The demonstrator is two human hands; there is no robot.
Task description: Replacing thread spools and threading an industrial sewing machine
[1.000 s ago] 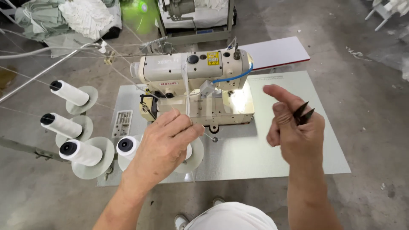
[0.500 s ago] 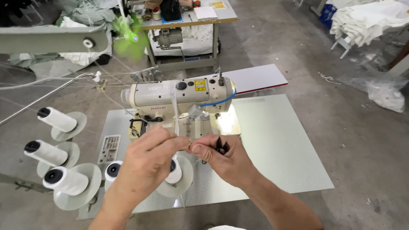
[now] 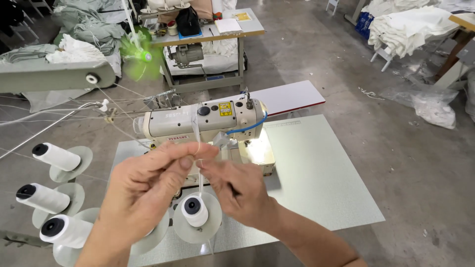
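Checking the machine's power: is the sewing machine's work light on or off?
On. The sewing machine throws a bright glow on its bed.

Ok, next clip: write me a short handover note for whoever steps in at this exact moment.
Left hand and right hand meet above the table, each pinching the white thread between fingertips. The thread runs up in front of the sewing machine. A thread cone stands on its disc right below the hands; three more cones stand to the left. Whether the thread is joined cannot be told.
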